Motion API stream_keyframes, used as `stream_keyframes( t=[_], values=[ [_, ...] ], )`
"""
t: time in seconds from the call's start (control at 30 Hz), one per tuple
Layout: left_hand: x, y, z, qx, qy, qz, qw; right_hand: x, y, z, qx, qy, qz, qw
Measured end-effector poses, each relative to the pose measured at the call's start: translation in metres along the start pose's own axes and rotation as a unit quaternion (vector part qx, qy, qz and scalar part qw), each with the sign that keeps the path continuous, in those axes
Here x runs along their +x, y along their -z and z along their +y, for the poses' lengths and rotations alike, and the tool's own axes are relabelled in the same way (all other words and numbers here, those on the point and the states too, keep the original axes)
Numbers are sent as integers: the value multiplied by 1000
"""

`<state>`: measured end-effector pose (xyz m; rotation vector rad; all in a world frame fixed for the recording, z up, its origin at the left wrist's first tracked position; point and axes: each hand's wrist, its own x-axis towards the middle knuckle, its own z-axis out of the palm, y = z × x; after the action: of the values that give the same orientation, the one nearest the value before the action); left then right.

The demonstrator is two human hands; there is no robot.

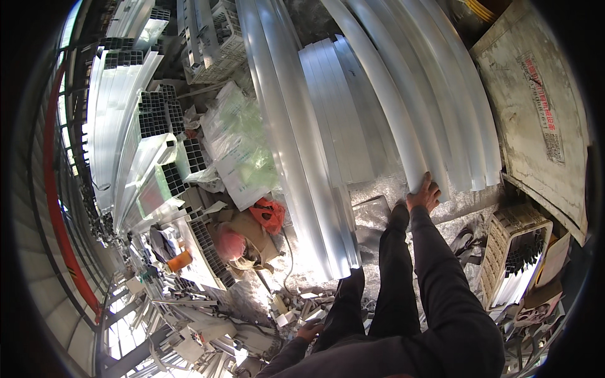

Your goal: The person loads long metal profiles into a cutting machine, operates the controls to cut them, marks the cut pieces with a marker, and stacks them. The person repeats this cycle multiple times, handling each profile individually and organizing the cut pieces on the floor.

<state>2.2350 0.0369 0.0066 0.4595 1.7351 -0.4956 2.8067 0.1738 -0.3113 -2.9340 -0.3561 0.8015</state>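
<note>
At the far left a red pipe [57,170] runs along the wall, and beside it stacked silver bars [113,126] lie lengthwise, with dark, square-celled tube ends [159,115] facing nearer the middle. An orange cylinder [179,261] rests lower down. Further right are a pinkish-red rounded object [230,243] and a crumpled red bag [268,215], with clear plastic-wrapped sheets [242,148] above them.

Next come long silver profiles [287,132], whose near ends reach down close to the person's left leg. The left hand [310,330] is low beside the left thigh, well apart from the profile at the other hand; its fingers are partly hidden, so whether it grips anything cannot be told.

To the right of those profiles lies a stack of flat pale strips [343,107]. Then comes a long silver profile [403,132], stretching away from the person, its near end directly at the right hand [425,194]. That hand touches the end with its fingers slightly bent and apart; whether they close around it cannot be told. More wide silver profiles [457,107] lie just right of it.

At the far right a large pale board [535,57] leans above a beige crate [504,230] containing pale strips.
</note>
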Motion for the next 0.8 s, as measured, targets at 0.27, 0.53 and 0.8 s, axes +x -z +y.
stream_keyframes(
  t=[0.27,0.53,0.8],
  values=[
    [3,15,20,-25,28,-7,999,-10,7,-3,-21,12,-33,999],
    [-12,33,30,39,47,6,998,-37,10,42,90,-24,-24,995],
    [3,44,37,117,18,-16,993,-81,12,67,87,-101,-30,991]
  ],
)
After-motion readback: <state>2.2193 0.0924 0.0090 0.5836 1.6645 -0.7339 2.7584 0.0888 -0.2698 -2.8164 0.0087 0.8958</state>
